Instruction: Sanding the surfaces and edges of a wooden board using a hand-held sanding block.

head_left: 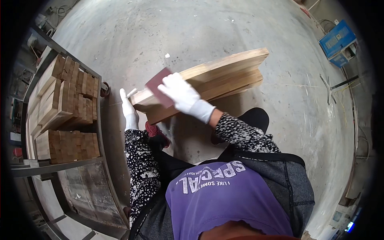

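Note:
My right hand (182,94), in a white knit glove, presses a reddish-brown sheet of sandpaper (157,89) against the near-left part of a long pale wooden board (224,64). Its fingers bend over the sheet. At the board's left end is my left hand (129,110), also gloved in white; its palm side rests against the end, fingers stretched up and thumb apart. A second wooden piece (244,79) lies just below the upper board, running alongside it. What holds the wood up is hidden.
To the left stands a metal rack (100,140) stacked with wooden blocks (72,146). My red shoe (154,130) is under the wood's left end. A blue box (338,39) sits far right, near a metal stand (330,88). Grey concrete floor (152,28) surrounds the wood.

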The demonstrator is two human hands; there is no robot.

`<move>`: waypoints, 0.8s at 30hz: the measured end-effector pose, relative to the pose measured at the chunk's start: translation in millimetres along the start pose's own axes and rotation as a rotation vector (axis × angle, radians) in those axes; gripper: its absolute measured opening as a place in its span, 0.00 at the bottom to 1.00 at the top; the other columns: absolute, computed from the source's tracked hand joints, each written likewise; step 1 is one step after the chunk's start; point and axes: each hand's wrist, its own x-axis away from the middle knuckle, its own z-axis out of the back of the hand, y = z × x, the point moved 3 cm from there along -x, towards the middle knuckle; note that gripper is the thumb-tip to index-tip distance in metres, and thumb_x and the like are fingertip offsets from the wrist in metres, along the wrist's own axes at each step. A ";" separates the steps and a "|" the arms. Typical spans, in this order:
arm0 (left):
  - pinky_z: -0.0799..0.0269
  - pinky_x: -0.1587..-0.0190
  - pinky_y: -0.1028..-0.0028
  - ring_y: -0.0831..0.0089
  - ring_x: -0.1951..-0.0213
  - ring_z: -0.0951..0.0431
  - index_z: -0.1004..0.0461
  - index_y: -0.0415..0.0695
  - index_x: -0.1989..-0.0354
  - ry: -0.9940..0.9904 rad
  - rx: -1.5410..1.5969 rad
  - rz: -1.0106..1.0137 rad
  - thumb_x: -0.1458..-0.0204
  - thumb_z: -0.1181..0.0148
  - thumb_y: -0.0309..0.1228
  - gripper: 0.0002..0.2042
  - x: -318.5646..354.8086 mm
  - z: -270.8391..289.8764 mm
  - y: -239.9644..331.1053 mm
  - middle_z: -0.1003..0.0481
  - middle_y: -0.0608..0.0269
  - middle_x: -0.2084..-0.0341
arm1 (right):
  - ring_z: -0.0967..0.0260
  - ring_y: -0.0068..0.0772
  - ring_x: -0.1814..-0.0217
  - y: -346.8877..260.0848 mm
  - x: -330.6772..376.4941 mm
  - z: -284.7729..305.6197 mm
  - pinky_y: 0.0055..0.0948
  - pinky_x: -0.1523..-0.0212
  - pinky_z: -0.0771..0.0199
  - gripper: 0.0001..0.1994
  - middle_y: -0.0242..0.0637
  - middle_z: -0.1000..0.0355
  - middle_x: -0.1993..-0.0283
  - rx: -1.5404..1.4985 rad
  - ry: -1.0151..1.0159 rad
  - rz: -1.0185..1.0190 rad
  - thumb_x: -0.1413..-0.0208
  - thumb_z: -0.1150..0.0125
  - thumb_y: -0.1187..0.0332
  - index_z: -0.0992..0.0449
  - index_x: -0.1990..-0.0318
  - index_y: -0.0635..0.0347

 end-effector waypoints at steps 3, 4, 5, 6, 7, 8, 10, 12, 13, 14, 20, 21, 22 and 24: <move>0.38 0.45 0.72 0.68 0.56 0.27 0.20 0.38 0.58 0.002 -0.032 -0.049 0.43 0.58 0.63 0.36 5.2 -2.7 0.9 0.22 0.54 0.60 | 0.41 0.52 0.42 78.5 43.3 62.1 0.39 0.38 0.40 0.29 0.47 0.34 0.49 0.193 0.143 -0.180 0.66 0.42 0.79 0.29 0.48 0.59; 0.38 0.45 0.72 0.68 0.55 0.28 0.20 0.38 0.59 0.017 -0.071 -0.054 0.43 0.58 0.63 0.36 7.3 -3.5 1.9 0.23 0.54 0.60 | 0.41 0.52 0.41 104.1 54.9 75.8 0.39 0.38 0.40 0.32 0.47 0.34 0.46 0.310 0.128 -0.319 0.67 0.42 0.81 0.30 0.45 0.58; 0.38 0.46 0.72 0.69 0.55 0.28 0.20 0.37 0.60 0.039 -0.106 -0.065 0.44 0.58 0.63 0.36 8.9 -4.8 3.4 0.23 0.54 0.60 | 0.44 0.51 0.36 128.1 69.1 87.1 0.39 0.35 0.43 0.32 0.47 0.36 0.40 0.344 0.008 -0.485 0.64 0.44 0.81 0.30 0.43 0.57; 0.36 0.50 0.73 0.68 0.60 0.27 0.19 0.36 0.65 0.095 -0.166 -0.092 0.44 0.58 0.63 0.36 10.4 -6.0 5.2 0.22 0.55 0.65 | 0.47 0.49 0.32 142.8 76.7 89.9 0.39 0.33 0.46 0.30 0.46 0.40 0.35 0.365 0.007 -0.639 0.61 0.46 0.80 0.30 0.43 0.57; 0.35 0.51 0.73 0.68 0.62 0.26 0.19 0.36 0.66 0.119 -0.162 -0.083 0.44 0.58 0.63 0.36 12.1 -7.4 6.0 0.21 0.56 0.67 | 0.48 0.47 0.31 147.9 80.4 88.9 0.44 0.31 0.51 0.30 0.46 0.42 0.33 0.378 -0.020 -0.606 0.59 0.47 0.78 0.31 0.41 0.56; 0.34 0.52 0.73 0.68 0.64 0.26 0.19 0.36 0.68 0.140 -0.160 -0.084 0.44 0.58 0.63 0.37 12.6 -9.5 7.0 0.21 0.56 0.69 | 0.46 0.46 0.32 143.7 77.9 83.7 0.46 0.32 0.51 0.30 0.46 0.41 0.34 0.405 0.045 -0.506 0.59 0.46 0.77 0.32 0.41 0.57; 0.31 0.57 0.71 0.69 0.70 0.24 0.19 0.35 0.72 0.162 -0.118 -0.081 0.43 0.58 0.62 0.36 13.7 -11.8 7.7 0.21 0.58 0.76 | 0.43 0.45 0.37 120.8 64.0 64.3 0.48 0.35 0.49 0.30 0.44 0.36 0.39 0.421 0.050 -0.410 0.60 0.44 0.76 0.33 0.42 0.58; 0.30 0.57 0.72 0.70 0.69 0.24 0.19 0.35 0.73 0.171 -0.156 -0.130 0.42 0.58 0.60 0.36 13.2 -11.5 7.5 0.21 0.57 0.75 | 0.41 0.45 0.40 73.5 41.7 44.7 0.47 0.38 0.46 0.26 0.44 0.34 0.43 0.297 0.115 -0.193 0.62 0.43 0.75 0.31 0.48 0.59; 0.30 0.57 0.72 0.71 0.69 0.24 0.19 0.35 0.73 0.177 -0.182 -0.143 0.42 0.58 0.60 0.35 12.5 -9.3 6.5 0.21 0.57 0.75 | 0.40 0.47 0.43 43.0 25.6 31.7 0.48 0.39 0.46 0.24 0.45 0.34 0.46 0.257 0.175 -0.120 0.62 0.43 0.75 0.30 0.50 0.59; 0.30 0.58 0.72 0.71 0.69 0.24 0.20 0.34 0.73 0.167 -0.176 -0.141 0.41 0.58 0.60 0.36 10.4 -7.8 4.1 0.21 0.57 0.75 | 0.40 0.48 0.44 14.6 9.6 21.3 0.48 0.39 0.46 0.25 0.46 0.34 0.47 0.210 0.141 -0.050 0.61 0.43 0.73 0.31 0.49 0.58; 0.27 0.63 0.68 0.69 0.71 0.24 0.37 0.37 0.39 0.249 -0.946 -0.554 0.38 0.51 0.38 0.22 -2.2 6.7 10.7 0.22 0.55 0.72 | 0.51 0.57 0.29 -83.1 -38.3 -30.1 0.52 0.28 0.62 0.27 0.56 0.45 0.32 0.023 -0.160 -0.053 0.46 0.50 0.64 0.37 0.36 0.52; 0.26 0.62 0.67 0.69 0.70 0.23 0.37 0.37 0.39 0.199 -0.746 -0.538 0.38 0.52 0.38 0.22 -2.7 9.6 10.7 0.22 0.54 0.69 | 0.50 0.58 0.30 -78.6 -35.7 -32.8 0.52 0.28 0.62 0.28 0.57 0.45 0.33 0.027 -0.225 0.013 0.50 0.45 0.64 0.35 0.38 0.52; 0.28 0.61 0.71 0.70 0.68 0.24 0.27 0.33 0.52 0.031 -0.123 -0.152 0.37 0.56 0.50 0.28 -9.3 13.3 4.5 0.22 0.55 0.69 | 0.50 0.54 0.29 -67.8 -28.8 -29.4 0.49 0.27 0.61 0.29 0.52 0.44 0.33 0.017 -0.193 0.043 0.53 0.43 0.68 0.34 0.39 0.51; 0.31 0.56 0.74 0.71 0.67 0.25 0.22 0.33 0.67 0.114 -0.241 -0.248 0.39 0.62 0.60 0.36 -5.7 17.0 15.1 0.22 0.57 0.72 | 0.50 0.53 0.29 -31.6 -1.2 -8.6 0.48 0.28 0.59 0.30 0.51 0.43 0.34 0.003 -0.063 0.025 0.57 0.42 0.71 0.33 0.40 0.51</move>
